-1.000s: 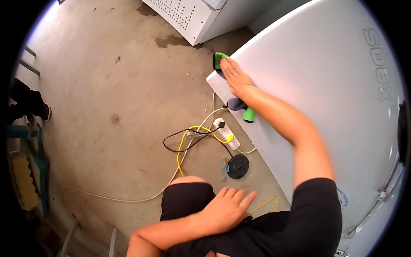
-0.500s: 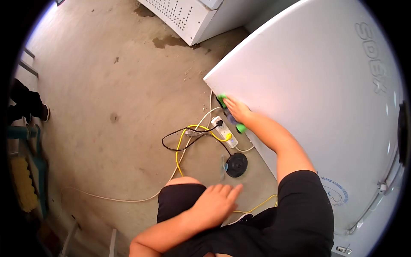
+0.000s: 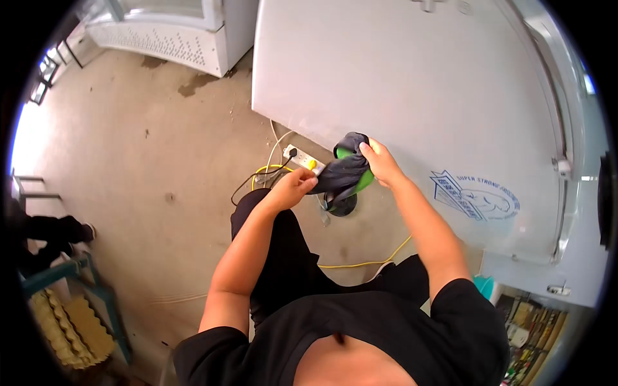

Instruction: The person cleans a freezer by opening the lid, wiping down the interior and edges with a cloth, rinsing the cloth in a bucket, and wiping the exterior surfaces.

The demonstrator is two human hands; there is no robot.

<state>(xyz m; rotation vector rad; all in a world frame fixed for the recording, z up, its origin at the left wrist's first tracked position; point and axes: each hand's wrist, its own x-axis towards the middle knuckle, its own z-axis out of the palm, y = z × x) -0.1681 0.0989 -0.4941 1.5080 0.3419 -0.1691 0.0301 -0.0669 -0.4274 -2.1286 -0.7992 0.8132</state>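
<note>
A dark grey and green cloth [image 3: 344,175] is stretched between my two hands in front of the large white freezer [image 3: 399,83]. My left hand [image 3: 293,190] pinches its left end, fingers closed on the fabric. At the other end, my right hand [image 3: 382,165] grips a bunched part, thumb on top. Beneath and behind the cloth, a white power strip [image 3: 301,158] with a black plug and a yellow plug lies on the floor. A round black object [image 3: 343,206] is partly covered by the cloth.
Black, white and yellow cords run over the concrete floor [image 3: 187,148]. A white cabinet with a perforated base [image 3: 161,48] stands at upper left. At lower left are a green metal frame [image 3: 106,302] and another person's legs [image 3: 58,233]. A stocked shelf [image 3: 528,334] is at lower right.
My right hand has drawn the cloth away from the freezer's lower edge toward me. My left hand has come up from near my lap and taken hold of the cloth. The view has shifted.
</note>
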